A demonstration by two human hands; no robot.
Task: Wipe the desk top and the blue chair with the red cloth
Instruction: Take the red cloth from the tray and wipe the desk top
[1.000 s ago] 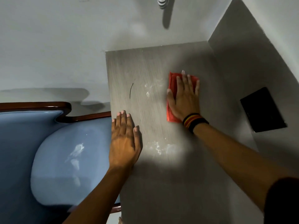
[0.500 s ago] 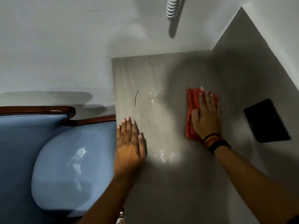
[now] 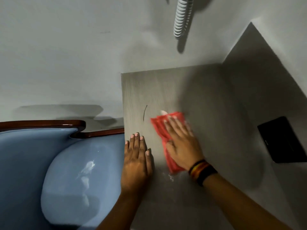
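Forearms reach in from the bottom edge toward a grey worktop (image 3: 207,100) set into a corner of pale walls. Nearest, the left hand (image 3: 136,161) lies flat, palm down, on the worktop's left edge, fingers together and extended, its grip open and holding nothing. Just left of it and lower sits the blue chair (image 3: 71,176), its glossy seat showing whitish smears, with a dark wooden rail (image 3: 49,124) along its far side. Beside the left hand, close but apart, the right hand (image 3: 181,145) presses flat on the red cloth (image 3: 159,128), fingers spread over it rather than curled round it; banded wristbands (image 3: 201,171) circle that wrist. The cloth lies crumpled on the worktop, blurred, with white residue (image 3: 171,177) just near its closer end. Beyond the cloth, a thin dark curved mark (image 3: 145,112) shows on the surface. To the right, a black rectangular panel (image 3: 282,139) sits on the side wall. Farthest, a white ribbed hose (image 3: 181,15) hangs against the back wall.
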